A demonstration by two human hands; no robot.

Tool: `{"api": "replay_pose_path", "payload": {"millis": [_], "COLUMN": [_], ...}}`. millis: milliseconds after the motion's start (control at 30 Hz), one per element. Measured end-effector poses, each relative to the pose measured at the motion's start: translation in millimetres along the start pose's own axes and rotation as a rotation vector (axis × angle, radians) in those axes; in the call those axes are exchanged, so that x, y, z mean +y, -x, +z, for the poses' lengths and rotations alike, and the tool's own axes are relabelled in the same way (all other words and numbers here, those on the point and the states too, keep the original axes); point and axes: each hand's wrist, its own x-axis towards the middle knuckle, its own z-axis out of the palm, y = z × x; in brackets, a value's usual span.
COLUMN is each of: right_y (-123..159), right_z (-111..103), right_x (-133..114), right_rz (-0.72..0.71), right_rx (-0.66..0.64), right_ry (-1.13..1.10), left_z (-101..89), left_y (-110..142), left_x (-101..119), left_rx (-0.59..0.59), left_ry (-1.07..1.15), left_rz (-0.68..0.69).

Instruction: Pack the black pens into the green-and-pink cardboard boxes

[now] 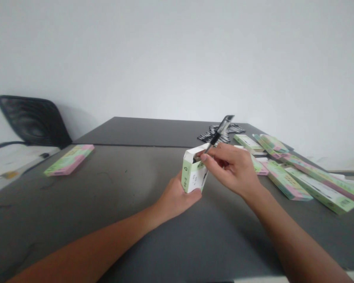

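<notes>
Head view: I see the left hand [178, 198] gripping the box [191, 177] over the near tabletop [135, 173], the right hand [236, 167] pinching a pen [221, 129] at its open top, where that slant could snag a flap [196, 149].

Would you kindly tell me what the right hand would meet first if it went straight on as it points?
Probably the open box in the left hand; the right hand is at its open end, though whether they touch is unclear.
</notes>
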Motion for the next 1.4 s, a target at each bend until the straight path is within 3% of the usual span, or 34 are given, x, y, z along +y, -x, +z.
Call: {"api": "replay_pose_path", "payload": {"millis": [233, 667, 900, 1000, 1100, 1300, 1400], "right_y": [2.9, 6.3, 8.6, 8.5, 6.5, 5.1, 8.8], "right_z": [-2.7, 5.6, -0.3, 1.3, 4.0, 7.7, 7.9], "right_x": [-1.6, 5.0, 6.8, 13.9, 25.4, 55.4, 78.7], "right_rz": [0.053, 0.024, -0.034, 0.005, 0.093, 0.232, 0.321], "right_rx": [-0.109, 0.159, 0.332, 0.451, 0.507, 0.516, 0.452], "right_ry": [-0.024, -0.026, -0.149, -0.241, -0.245, -0.174, -0.032], "left_z": [-0.5, -0.2, 0.6, 0.5, -1.0, -2.1, -2.1], "left_y": [-0.4, -1.2, 6.8, 10.5, 11.6, 16.0, 15.3], "left_x": [0.2, 3.9, 7.0, 10.1, 14.0, 20.4, 19.6], "left_rx": [-0.009, -0.022, 0.011, 0.042, 0.094, 0.156, 0.15], "left_ry": [0.025, 0.02, -0.079, -0.14, -0.181, -0.217, -0.217], "left_rz": [-0.013, -0.006, 0.111, 0.234, 0.238, 0.293, 0.315]}}
